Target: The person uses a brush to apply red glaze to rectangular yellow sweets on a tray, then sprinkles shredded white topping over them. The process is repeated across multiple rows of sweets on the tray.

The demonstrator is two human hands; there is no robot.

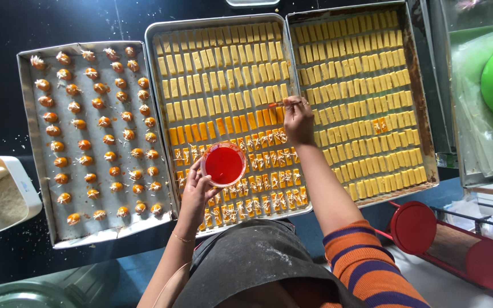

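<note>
**Three trays, one cup, two hands**

Three baking trays sit side by side: the middle tray (156, 34), one tray of round glazed pastries (29, 131) to its left, and one tray of pale yellow bars (423, 131) to its right. Over the middle tray, one small red cup (223, 165). Two hands show: left hand (196, 191), right hand (298, 121). One white tub (21, 188) lies beyond the left tray.

No labels, signs or screens in my view. Only packaging: clear plastic bags (477, 108) at far right, crumpled around something green, beside the trays.
</note>
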